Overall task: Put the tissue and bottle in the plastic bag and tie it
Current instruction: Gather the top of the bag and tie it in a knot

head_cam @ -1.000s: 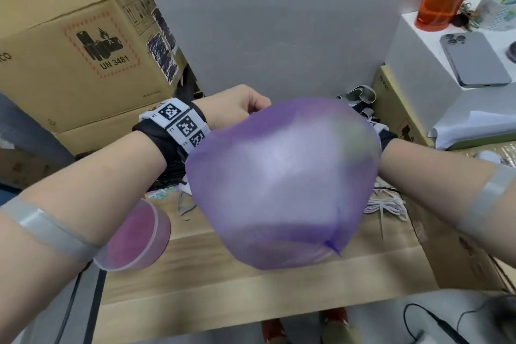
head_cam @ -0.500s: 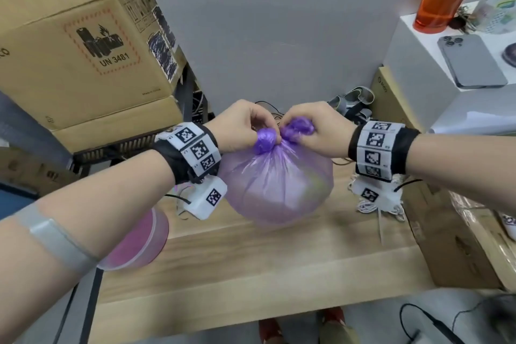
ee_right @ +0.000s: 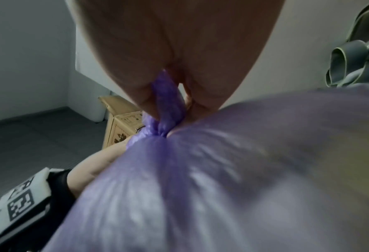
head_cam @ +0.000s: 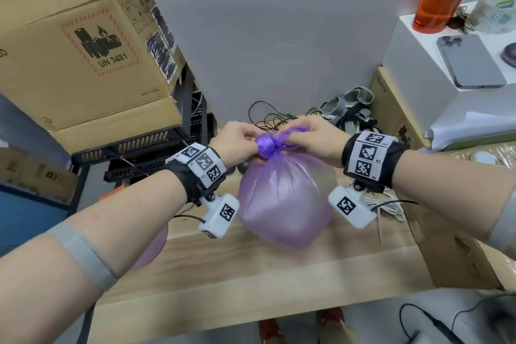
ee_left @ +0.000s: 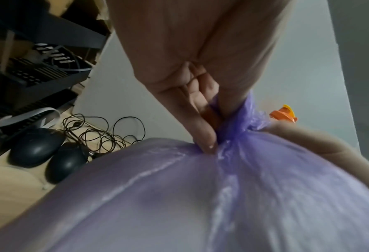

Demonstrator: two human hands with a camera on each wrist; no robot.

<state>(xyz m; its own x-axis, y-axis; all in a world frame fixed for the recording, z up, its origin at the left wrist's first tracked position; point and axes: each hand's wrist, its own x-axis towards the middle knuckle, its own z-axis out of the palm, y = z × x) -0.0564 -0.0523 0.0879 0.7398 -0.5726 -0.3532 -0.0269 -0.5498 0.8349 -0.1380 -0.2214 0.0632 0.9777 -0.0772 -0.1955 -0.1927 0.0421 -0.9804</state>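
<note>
A light wooden table (head_cam: 251, 282) runs across the lower part of the head view, with large brown cardboard boxes (head_cam: 83, 45) stacked to the left behind it. Above the table hangs a translucent purple plastic bag (head_cam: 284, 204), puffed out and rounded, its thin film creased into fine pleats that run up to a gathered neck. The bag's lowest part is close to the table top; whether it touches cannot be told. Its contents show only as pale, blurred shapes through the film. At the neck the plastic is twisted into a dark purple knot (head_cam: 266, 146). The left hand (head_cam: 237, 142) pinches the left side of that knot, fingers (ee_left: 203, 134) curled tight round the bunched plastic. The right hand (head_cam: 315, 139) grips the loose purple tail on the right side, its fingers (ee_right: 147, 102) clamped on the strip. Two black computer mice (ee_left: 37, 146) and a tangle of thin black cable (ee_left: 101, 131) lie on the table behind the bag.
</note>
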